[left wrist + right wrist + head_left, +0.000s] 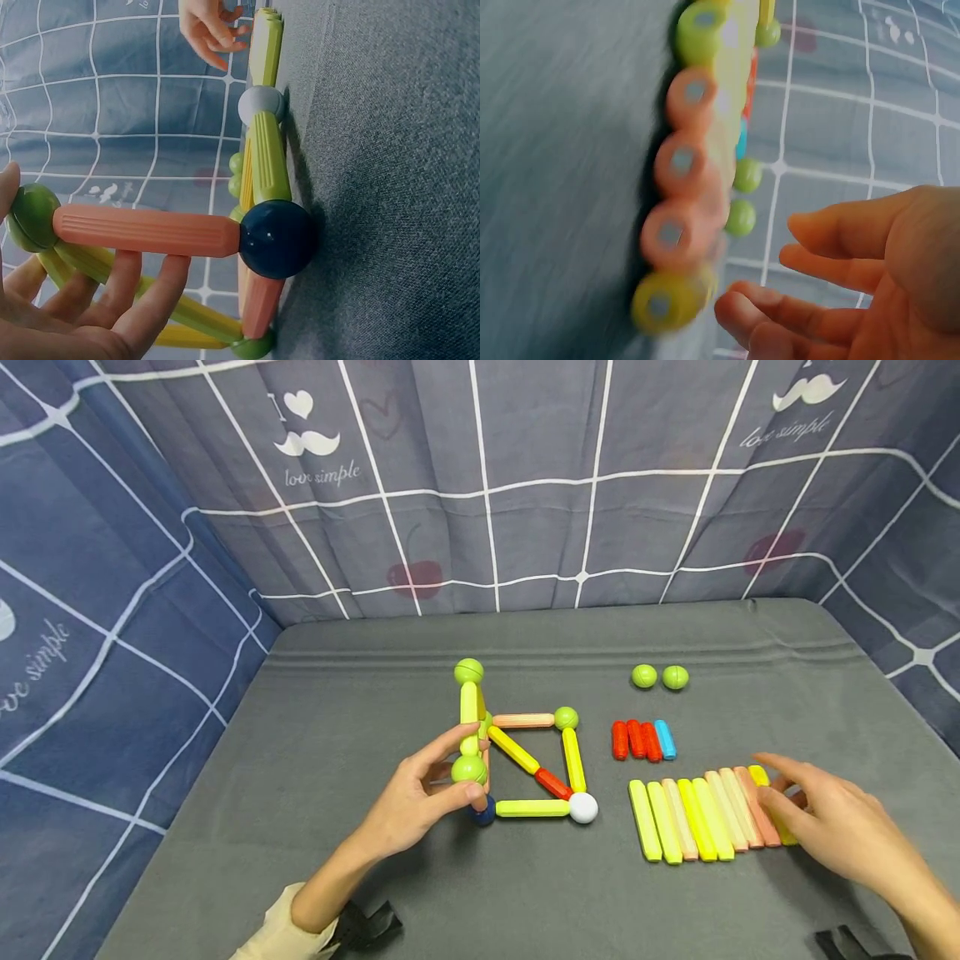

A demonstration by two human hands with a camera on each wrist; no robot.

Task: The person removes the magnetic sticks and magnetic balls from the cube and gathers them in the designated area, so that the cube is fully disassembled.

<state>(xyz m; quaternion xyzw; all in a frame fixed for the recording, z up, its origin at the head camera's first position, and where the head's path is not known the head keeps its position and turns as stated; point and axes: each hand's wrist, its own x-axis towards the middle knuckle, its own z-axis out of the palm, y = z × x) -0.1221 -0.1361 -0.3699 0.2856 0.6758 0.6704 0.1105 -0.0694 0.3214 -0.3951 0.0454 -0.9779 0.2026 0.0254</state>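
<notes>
The right hand [843,818], fingers parted and holding nothing, hovers over the yellow rod [759,774] ending the rod row [697,818], its long axis running near to far; the left hand [411,795], farther off, grips a green ball [468,769].

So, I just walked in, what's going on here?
A person is handling a frame made of colored sticks and balls. Their left grip holds its raised side, near a green ball. The right grip is empty as far as I can see, close to the yellow stick ending a row of loose sticks. Beyond that row lie three short red pieces, a blue one and two loose green balls.
</notes>
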